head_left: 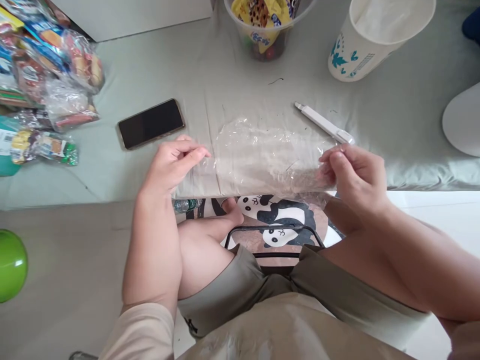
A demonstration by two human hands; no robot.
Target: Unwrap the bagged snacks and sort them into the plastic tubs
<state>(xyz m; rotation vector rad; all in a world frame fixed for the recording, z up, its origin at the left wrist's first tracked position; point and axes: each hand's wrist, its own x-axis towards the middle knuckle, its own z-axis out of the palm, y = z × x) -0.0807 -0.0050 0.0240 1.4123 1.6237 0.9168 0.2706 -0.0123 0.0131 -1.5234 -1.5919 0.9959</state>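
Observation:
A clear plastic bag (pixel 262 155) lies flat at the near edge of the grey-green covered table (pixel 168 75), its lower part hanging over the edge. My left hand (pixel 172 162) pinches the bag's left side with fingers closed. My right hand (pixel 354 175) pinches the bag's right side, thumb and fingers pressed together. A white pen-like tool (pixel 324 123) lies just beyond my right hand.
A black phone (pixel 151 123) lies left of the bag. Wrapped snack packets (pixel 48 75) pile at the far left. A clear tub of sweets (pixel 264 27) and a white bucket (pixel 369 37) stand at the back. A green ball (pixel 11 265) and panda mat (pixel 277 220) are on the floor.

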